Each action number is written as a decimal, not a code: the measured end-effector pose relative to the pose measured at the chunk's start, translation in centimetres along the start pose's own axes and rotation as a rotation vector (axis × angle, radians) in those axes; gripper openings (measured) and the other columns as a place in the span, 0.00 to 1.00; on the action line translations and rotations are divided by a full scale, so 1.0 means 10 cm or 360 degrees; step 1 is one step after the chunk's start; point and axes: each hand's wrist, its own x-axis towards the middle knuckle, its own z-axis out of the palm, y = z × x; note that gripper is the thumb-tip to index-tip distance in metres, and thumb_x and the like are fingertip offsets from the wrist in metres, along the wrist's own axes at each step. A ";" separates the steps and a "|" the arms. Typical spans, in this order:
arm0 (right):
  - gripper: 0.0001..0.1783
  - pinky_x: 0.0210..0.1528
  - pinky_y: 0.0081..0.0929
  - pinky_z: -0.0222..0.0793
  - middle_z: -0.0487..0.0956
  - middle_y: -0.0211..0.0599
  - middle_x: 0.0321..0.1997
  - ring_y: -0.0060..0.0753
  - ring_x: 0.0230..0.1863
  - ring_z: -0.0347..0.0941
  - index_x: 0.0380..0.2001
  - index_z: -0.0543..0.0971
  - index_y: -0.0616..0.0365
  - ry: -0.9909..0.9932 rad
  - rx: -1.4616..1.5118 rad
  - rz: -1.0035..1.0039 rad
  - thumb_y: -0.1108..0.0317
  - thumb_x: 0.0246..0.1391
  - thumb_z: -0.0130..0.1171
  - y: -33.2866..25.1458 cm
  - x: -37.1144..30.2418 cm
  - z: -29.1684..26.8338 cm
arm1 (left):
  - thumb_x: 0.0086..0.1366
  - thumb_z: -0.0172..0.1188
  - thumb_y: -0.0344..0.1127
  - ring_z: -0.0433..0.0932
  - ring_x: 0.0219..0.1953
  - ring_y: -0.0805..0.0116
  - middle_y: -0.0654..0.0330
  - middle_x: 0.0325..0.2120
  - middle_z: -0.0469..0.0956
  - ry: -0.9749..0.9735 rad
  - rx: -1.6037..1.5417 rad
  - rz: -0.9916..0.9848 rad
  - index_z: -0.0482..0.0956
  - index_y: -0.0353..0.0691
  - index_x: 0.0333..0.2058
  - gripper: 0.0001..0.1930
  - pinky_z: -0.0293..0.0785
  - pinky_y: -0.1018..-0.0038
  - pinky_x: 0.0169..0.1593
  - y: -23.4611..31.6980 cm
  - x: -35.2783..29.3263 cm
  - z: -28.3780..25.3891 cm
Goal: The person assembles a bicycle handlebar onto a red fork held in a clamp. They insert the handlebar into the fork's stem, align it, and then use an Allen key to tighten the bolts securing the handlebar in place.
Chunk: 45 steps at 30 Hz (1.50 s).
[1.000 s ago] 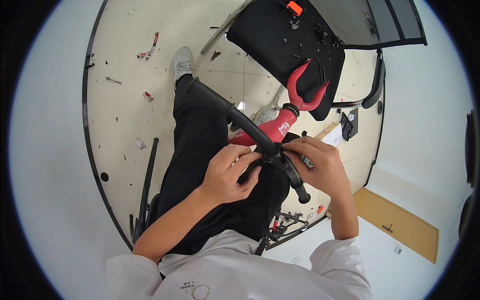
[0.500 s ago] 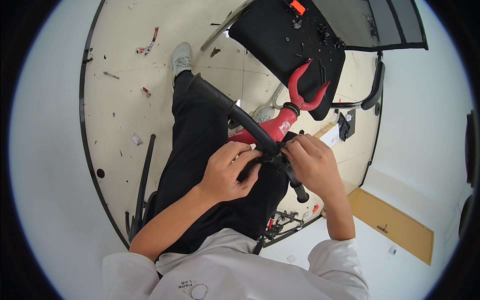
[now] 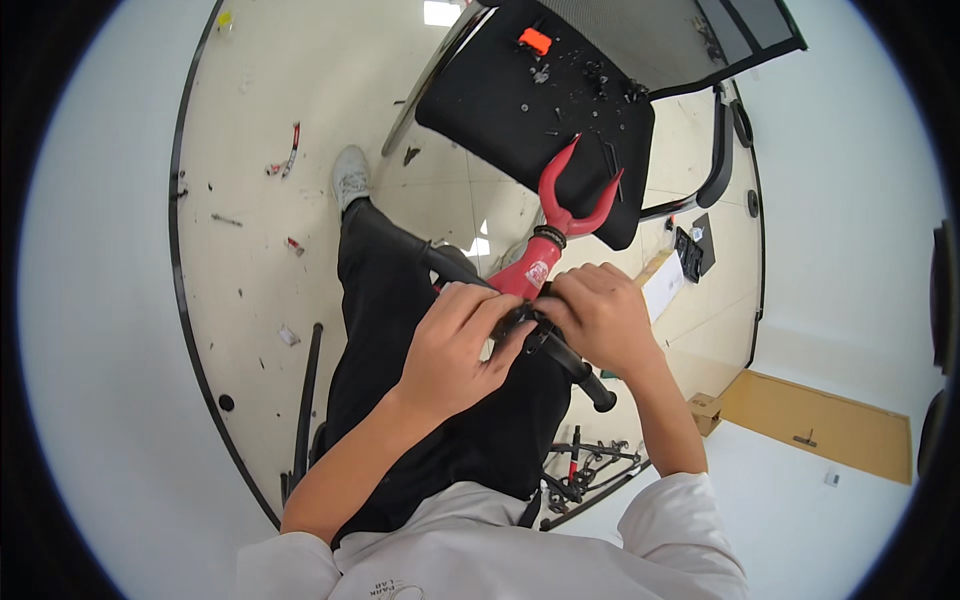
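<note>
A black handlebar (image 3: 458,266) lies slantwise over my lap, its right grip (image 3: 600,394) pointing down and right. Behind it is a red bike frame part with a two-pronged fork (image 3: 560,215) and a black ring round its neck. My left hand (image 3: 462,345) is closed, thumb and fingertips pinching at the left side of the handlebar's stem clamp (image 3: 532,338). From the other side my right hand (image 3: 605,312) curls its fingers onto the same clamp. Fingers hide most of the clamp, and any small part between them cannot be made out.
Ahead stands a black chair (image 3: 500,100) carrying loose screws, an orange item (image 3: 535,41) and hex keys (image 3: 612,165). Small parts and scraps litter the floor at left. A black tool case (image 3: 688,255) lies at right, and black metal bike parts (image 3: 590,470) lie lower right.
The view has shifted, so chair and fork sit further left. The handlebar has turned slightly, its left end lower against my leg. My right hand has moved further over the clamp; both hands stay on it.
</note>
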 end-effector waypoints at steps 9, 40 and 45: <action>0.14 0.30 0.40 0.69 0.77 0.50 0.22 0.53 0.26 0.75 0.26 0.78 0.66 0.0130 0.0241 0.0717 0.64 0.59 0.60 1.26 0.40 0.17 | 0.53 0.70 0.27 0.75 0.30 0.57 0.56 0.26 0.75 -0.0499 0.0393 -0.0112 0.81 0.34 0.30 0.07 0.74 0.65 0.35 0.20 0.39 -0.04; 0.08 0.37 0.26 0.78 0.83 0.39 0.29 0.31 0.28 0.80 0.34 0.83 0.65 0.0146 0.1361 0.0647 0.77 0.49 0.68 0.10 -0.51 -0.15 | 0.56 0.70 0.31 0.76 0.23 0.57 0.52 0.22 0.78 -0.1014 0.0613 -0.0166 0.84 0.30 0.28 0.08 0.71 0.66 0.30 0.34 0.75 -0.01; 0.08 0.38 0.26 0.79 0.84 0.40 0.30 0.33 0.30 0.81 0.34 0.83 0.65 0.0099 0.1172 0.0511 0.78 0.48 0.68 0.06 -0.49 -0.09 | 0.57 0.67 0.28 0.77 0.26 0.53 0.50 0.23 0.78 -0.1037 0.0683 0.0028 0.84 0.30 0.29 0.05 0.73 0.63 0.33 0.31 0.73 0.01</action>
